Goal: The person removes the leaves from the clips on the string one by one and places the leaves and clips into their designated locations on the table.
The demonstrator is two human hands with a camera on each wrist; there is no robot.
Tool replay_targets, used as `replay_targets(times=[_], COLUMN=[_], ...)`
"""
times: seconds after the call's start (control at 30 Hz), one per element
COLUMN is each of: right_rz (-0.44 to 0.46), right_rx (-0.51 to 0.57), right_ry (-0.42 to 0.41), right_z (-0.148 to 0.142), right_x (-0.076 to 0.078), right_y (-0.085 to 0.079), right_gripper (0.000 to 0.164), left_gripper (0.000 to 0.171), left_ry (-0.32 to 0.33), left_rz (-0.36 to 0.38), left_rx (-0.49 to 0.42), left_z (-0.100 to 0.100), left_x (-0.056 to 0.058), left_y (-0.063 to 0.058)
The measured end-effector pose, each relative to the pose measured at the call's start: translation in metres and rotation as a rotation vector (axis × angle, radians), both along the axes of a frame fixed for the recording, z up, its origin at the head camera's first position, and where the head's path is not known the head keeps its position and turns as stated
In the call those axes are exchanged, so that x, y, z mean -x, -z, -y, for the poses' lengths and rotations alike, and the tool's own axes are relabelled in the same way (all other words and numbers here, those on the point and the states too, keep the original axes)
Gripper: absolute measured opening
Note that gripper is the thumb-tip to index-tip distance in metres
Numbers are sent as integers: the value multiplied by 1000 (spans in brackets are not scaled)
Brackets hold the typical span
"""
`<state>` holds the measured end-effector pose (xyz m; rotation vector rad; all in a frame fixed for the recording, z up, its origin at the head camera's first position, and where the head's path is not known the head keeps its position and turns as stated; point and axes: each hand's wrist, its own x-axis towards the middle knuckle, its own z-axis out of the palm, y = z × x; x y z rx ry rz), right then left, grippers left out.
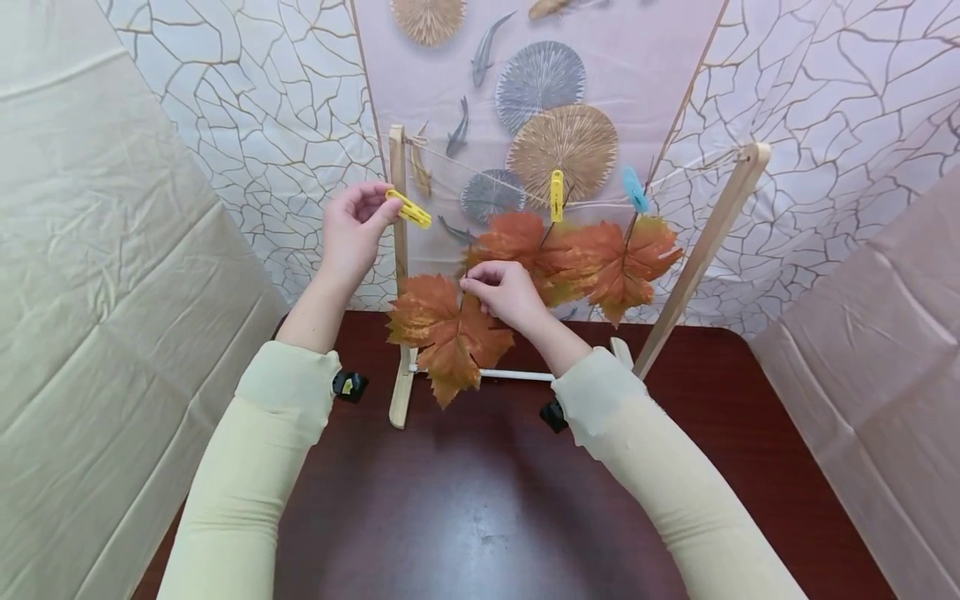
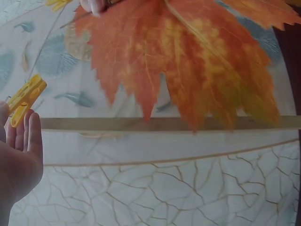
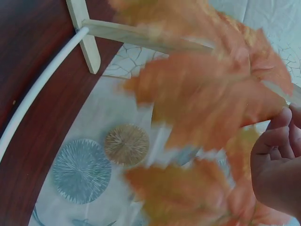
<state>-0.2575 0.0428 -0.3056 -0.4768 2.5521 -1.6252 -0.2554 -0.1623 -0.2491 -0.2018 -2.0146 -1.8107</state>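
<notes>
Clothespin [image 1: 409, 209] pinched, a yellow one, between thumb and fingers of the left hand [image 1: 352, 229], and we're at the left wooden post [image 1: 398, 167] in the head view! The right hand [image 1: 513, 296] has an orange artificial maple leaf [image 1: 450, 333] by its stem, thumb against fingers, the blade spreading down in front of that post. Over to the cord [image 1: 697, 167], slung between it and the right wooden post [image 1: 705, 233]: a second yellow clothespin [image 1: 557, 197] and a blue clothespin [image 1: 636, 190] are on it, with two more maple leaves [image 1: 626, 258] hanging below, overlapping. Down low, a white rod [image 1: 517, 375] crosses between the wooden feet, above the dark red-brown surface [image 1: 450, 500].

Now the left wrist view: there's the pinned grip at the left edge, yellow clothespin tilted, thumb on one side. The held leaf fills the top, lobes pointing down across the wooden post, with fingertips from the other hand at the upper edge.

And the right wrist view: right hand at the right edge, fingers curled, tips pinching at the leaf. The foliage is blurred here, another leaf below it, the white rod curving down the left side.
</notes>
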Motion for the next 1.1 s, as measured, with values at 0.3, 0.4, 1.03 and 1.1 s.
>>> replay_targets(times=[0.3,0.4,1.03,1.1], right_rz=[-11,8,23,33], right_rx=[-52,-47,-102,-95], right_ry=[18,22,124,140], right_z=[-25,-36,-116,-126], right_x=[-10,-15,-32,-34], right_y=[12,13,30,34], right_gripper=[17,18,24,23], left_gripper=[27,24,42,43], left_ry=[-5,10,104,146], left_rz=[89,111,284,316], left_rx=[40,41,99,101], left_z=[16,21,54,58], left_x=[-8,-11,-28,-30], left_y=[24,34,107,113])
